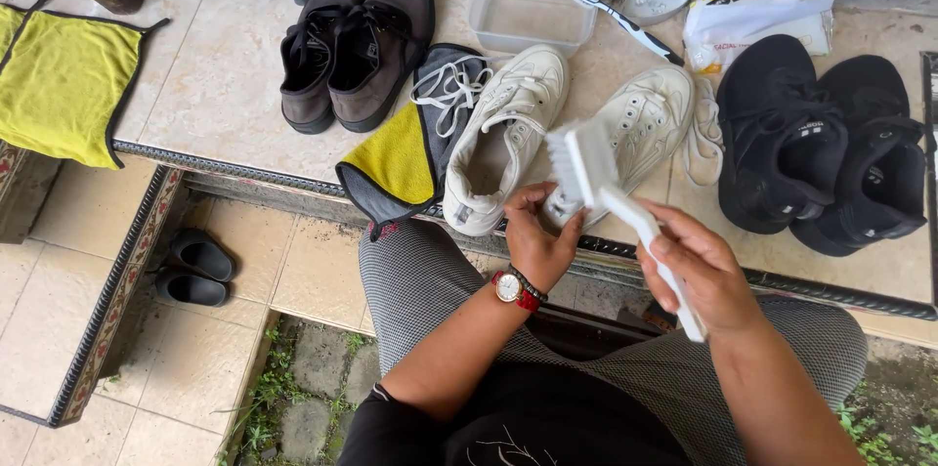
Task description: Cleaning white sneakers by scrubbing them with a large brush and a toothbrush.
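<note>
White scrub brush (pixel 598 181), long handle, dense bristles, gripped by both hands

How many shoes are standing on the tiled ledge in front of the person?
6, in pairs: two brown canvas shoes at the left, two white laced sneakers in the middle, two black sneakers at the right. None seems hidden. Two dark clogs lie on the floor below.

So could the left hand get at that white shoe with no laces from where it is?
Probably yes: the left hand is at the brush bristles, with the white shoe just beyond it and nothing between.
</note>
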